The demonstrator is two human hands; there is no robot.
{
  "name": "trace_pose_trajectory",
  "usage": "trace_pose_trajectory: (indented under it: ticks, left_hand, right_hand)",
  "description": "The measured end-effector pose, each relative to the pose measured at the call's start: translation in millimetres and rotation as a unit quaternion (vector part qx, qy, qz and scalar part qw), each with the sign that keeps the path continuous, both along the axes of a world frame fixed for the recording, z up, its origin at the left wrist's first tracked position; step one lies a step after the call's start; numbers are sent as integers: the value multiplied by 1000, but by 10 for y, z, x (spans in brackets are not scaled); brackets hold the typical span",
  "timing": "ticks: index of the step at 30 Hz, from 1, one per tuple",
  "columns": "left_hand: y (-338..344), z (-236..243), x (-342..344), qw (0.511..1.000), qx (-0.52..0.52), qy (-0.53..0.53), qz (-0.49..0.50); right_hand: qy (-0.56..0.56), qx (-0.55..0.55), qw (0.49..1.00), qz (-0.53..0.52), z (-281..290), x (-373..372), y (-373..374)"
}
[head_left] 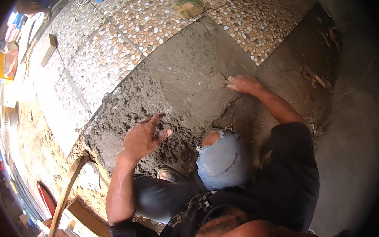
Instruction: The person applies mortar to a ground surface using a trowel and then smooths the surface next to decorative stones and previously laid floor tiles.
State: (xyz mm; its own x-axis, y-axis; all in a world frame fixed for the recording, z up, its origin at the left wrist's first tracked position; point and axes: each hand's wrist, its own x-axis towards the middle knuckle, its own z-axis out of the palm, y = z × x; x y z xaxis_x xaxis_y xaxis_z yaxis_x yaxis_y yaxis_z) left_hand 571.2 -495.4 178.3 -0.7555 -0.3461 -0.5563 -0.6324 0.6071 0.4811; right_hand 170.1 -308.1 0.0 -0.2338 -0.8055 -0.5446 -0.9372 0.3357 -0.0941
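Wet grey mortar (190, 66) is spread over the ground before me, smooth on the far right and lumpy on the near left. My right hand (241, 85) is closed around the handle of a trowel (216, 81). Its mortar-coated blade lies against the smooth part and barely stands out from it. Above the rough, crumbly mortar, my left hand (142, 138) is held with fingers and thumb apart and nothing in it. Pebble-patterned tiles (111, 49) border the mortar along its far and left sides, and a tile corner juts in at the right.
A cardboard piece (190, 7) lies on the tiles. At the left are a pale block (48, 50) and a wooden tool handle (66, 193) rising near my left arm. Grey wall (354, 108) bounds the right. Part of another person (35, 5) shows at the top left.
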Motion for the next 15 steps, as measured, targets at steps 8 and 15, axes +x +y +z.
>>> trace_pose_trajectory:
  ticks: [8, 15]
  left_hand:
    - [-1, -32, 40, 999, 15, 51, 0]
    - [53, 8, 78, 996, -18, 81, -15]
  right_hand:
    - [-9, -67, 966, -249, -381, -515, -458]
    - [-406, -23, 814, -414, -53, 1193, -166]
